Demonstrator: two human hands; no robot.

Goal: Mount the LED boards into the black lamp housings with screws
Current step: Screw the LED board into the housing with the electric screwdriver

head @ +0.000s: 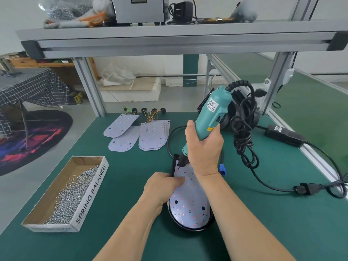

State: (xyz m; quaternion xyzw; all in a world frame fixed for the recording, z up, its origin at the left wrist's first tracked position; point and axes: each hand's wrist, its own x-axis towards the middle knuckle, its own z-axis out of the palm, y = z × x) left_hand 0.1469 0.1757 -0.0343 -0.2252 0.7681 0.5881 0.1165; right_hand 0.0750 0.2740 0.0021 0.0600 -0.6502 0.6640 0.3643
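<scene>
A white LED board [189,206] lies inside a black lamp housing [188,228] on the green mat, near the front centre. My right hand [204,147] grips a teal electric screwdriver [212,113], held tilted, with its bit tip down on the board's far left corner. My left hand [162,185] rests on the housing's left edge, fingers curled over the board and pressing it down. A cardboard box of screws [66,193] sits to the left. Spare LED boards [139,134] with wires lie further back.
The screwdriver's black cable [244,132] hangs coiled at the right and runs to a power adapter [284,135] and a plug [306,189]. More black housings [237,110] stand behind the tool. An aluminium frame shelf [169,42] spans overhead, its posts at back left and right.
</scene>
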